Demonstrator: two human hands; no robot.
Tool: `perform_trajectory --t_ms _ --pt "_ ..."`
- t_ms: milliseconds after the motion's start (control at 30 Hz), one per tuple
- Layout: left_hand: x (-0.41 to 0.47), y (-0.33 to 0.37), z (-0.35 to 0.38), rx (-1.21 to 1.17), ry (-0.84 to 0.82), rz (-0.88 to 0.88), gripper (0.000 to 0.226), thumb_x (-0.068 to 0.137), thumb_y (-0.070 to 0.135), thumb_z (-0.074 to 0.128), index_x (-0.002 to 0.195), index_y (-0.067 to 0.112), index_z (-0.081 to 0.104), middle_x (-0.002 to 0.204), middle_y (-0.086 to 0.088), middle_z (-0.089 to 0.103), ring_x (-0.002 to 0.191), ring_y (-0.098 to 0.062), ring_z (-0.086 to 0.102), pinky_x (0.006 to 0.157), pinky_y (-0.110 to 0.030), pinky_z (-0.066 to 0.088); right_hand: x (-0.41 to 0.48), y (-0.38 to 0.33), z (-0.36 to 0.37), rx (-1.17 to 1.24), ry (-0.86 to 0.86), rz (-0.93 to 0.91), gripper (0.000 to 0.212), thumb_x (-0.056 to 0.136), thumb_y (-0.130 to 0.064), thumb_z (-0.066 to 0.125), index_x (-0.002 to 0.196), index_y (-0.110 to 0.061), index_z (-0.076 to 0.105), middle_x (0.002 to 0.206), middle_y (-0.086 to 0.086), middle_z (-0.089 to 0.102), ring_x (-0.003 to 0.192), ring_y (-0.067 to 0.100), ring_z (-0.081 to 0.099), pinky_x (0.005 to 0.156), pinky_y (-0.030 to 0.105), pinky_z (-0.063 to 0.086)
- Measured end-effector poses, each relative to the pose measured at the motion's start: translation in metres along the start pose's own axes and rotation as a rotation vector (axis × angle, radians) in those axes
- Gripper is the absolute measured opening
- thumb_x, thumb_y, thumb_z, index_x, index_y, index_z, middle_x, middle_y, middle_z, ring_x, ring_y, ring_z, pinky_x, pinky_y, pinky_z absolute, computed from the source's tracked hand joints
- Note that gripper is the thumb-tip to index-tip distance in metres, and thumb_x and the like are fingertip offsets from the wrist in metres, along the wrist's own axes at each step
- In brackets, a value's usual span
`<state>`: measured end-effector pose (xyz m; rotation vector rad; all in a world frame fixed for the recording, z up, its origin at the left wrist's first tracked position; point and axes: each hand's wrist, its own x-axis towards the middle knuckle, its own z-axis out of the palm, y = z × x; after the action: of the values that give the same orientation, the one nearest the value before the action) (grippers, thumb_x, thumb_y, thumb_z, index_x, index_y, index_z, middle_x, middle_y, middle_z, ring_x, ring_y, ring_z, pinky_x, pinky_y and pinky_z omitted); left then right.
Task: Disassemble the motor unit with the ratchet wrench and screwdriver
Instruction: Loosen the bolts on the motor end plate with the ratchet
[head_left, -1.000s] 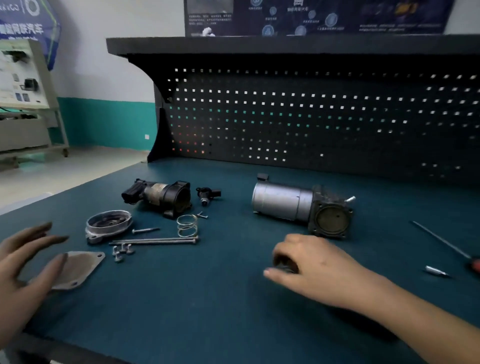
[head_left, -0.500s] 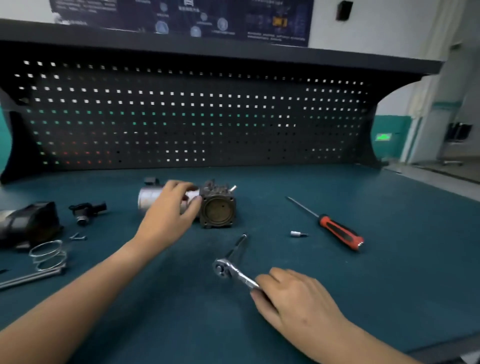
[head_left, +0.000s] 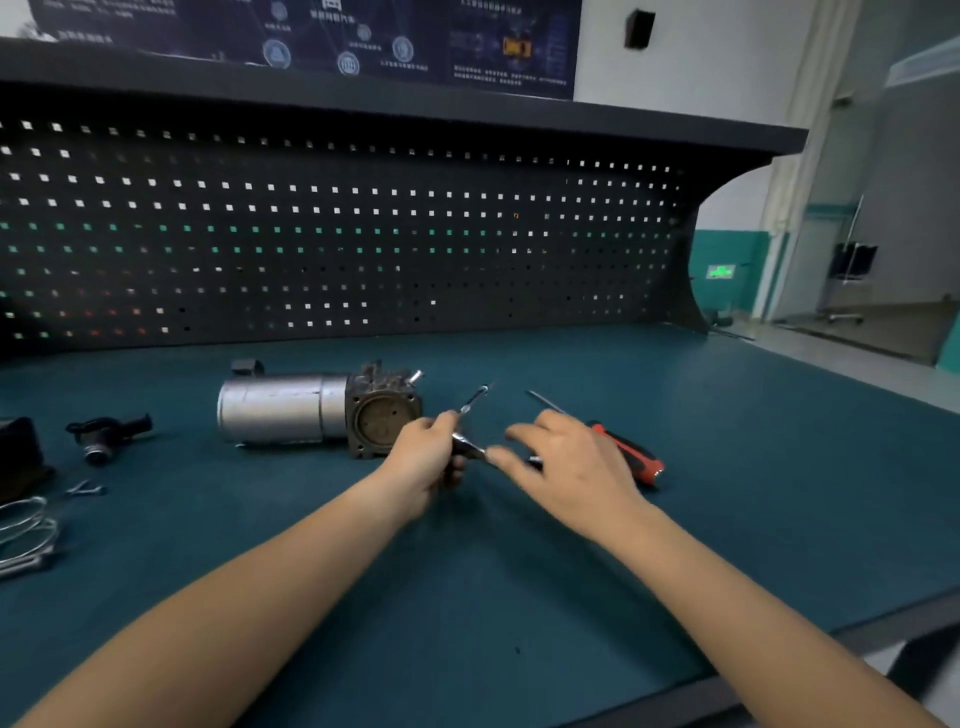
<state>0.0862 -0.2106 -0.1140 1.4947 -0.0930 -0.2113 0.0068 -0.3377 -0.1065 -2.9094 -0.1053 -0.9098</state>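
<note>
The motor unit (head_left: 291, 410), a silver cylinder with a dark square gear end, lies on the teal bench left of centre. Just right of that gear end, my left hand (head_left: 426, 460) grips the ratchet wrench (head_left: 474, 400), whose thin metal end points up and away. My right hand (head_left: 571, 467) hovers close beside it with fingers stretched out. Its fingertips are at the wrench part that sticks out of my left fist, and motion blur hides any contact. The red and black screwdriver (head_left: 631, 460) lies on the bench behind my right hand, partly covered by it.
Removed parts lie at the far left: a small black fitting (head_left: 109, 434), a black housing (head_left: 15, 460), a wire spring (head_left: 23, 519) and long bolts. A black pegboard (head_left: 337, 234) walls the back. The bench's front edge (head_left: 779, 670) runs diagonally at lower right.
My left hand left the motor body and took the ratchet wrench, lifting it off the bench. My right hand let go of the wrench handle and moved up in front of the screwdriver.
</note>
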Motion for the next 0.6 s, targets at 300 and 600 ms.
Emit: perform_trajectory --t_ms 300,600 --pt "0.036 -0.009 -0.005 0.397 -0.03 -0.012 0.02 0.096 0.022 0.047 0.083 0.006 0.048 0.056 -0.009 0.054 0.025 -0.008 0.037 0.031 -0.011 0.028 0.0 0.08 0.01 -0.142 -0.362 0.306 0.038 0.094 -0.036 0.044 0.131 -0.026 0.05 0.137 0.004 0.041 0.122 0.026 0.043 0.093 0.035 0.041" --pt "0.032 0.002 -0.007 0.717 -0.012 0.365 0.033 0.083 0.018 0.066 0.114 0.007 0.06 0.111 -0.004 0.062 0.103 -0.023 0.061 0.093 -0.031 0.047 -0.004 0.092 0.025 -0.158 -0.288 0.291 0.037 0.095 -0.018 0.039 0.129 -0.025 0.052 0.137 -0.003 0.044 0.126 0.019 0.04 0.106 0.04 0.024"
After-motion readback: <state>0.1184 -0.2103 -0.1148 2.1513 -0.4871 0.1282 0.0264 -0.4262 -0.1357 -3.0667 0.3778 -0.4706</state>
